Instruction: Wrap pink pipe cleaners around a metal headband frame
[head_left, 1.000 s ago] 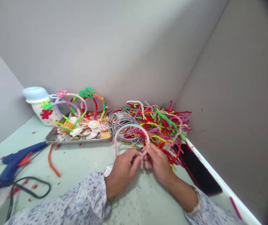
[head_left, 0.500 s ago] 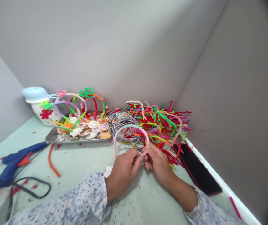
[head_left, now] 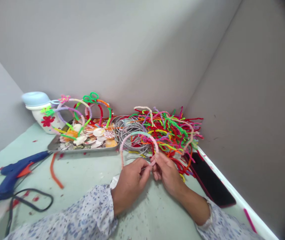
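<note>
Together, the left hand (head_left: 132, 181) and right hand (head_left: 166, 171) pinch the pastel hoop (head_left: 139, 133) at one end.

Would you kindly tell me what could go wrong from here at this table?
The pastel hoop might slip, since the right hand pinches it near one end. It could also snag the wire coil close behind. The left sleeve might catch the nearby black cord and tug the glue gun.

Headband (head_left: 140, 133): left end hidden behind left grip (head_left: 131, 180). Black cord (head_left: 41, 210) cut off by left edge.
</note>
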{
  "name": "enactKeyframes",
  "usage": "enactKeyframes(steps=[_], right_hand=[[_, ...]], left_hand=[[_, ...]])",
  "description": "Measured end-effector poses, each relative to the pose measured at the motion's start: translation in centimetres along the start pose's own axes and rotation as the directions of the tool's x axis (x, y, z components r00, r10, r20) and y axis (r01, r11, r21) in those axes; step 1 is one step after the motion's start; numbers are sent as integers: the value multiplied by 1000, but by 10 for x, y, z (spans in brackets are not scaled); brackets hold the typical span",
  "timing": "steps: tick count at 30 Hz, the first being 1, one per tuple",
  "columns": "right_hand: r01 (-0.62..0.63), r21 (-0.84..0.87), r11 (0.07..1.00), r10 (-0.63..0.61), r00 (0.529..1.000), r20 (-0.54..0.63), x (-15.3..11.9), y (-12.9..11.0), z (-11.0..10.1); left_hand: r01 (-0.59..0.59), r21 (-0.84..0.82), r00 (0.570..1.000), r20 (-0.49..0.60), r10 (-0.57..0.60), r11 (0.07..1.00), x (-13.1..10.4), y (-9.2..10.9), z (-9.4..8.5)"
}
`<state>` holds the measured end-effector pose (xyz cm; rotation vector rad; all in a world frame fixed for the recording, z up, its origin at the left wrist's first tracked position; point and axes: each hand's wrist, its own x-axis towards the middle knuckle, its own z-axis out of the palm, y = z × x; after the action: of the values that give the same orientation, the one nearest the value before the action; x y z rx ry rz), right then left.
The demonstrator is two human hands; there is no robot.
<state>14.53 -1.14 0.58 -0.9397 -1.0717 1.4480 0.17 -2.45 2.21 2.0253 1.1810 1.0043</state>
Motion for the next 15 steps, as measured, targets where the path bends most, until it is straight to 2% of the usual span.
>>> enactKeyframes(steps=[5,15], right_hand=[[-27,-17,999,27,1000,-5,-1,-2,1],[-14,-5,1000,14,1000,-3,-1,-2,1]], left_hand=[[26,25,999,22,-26,999,0,0,1],[-24,-15,1000,7,24,1000,-2,7,-3]])
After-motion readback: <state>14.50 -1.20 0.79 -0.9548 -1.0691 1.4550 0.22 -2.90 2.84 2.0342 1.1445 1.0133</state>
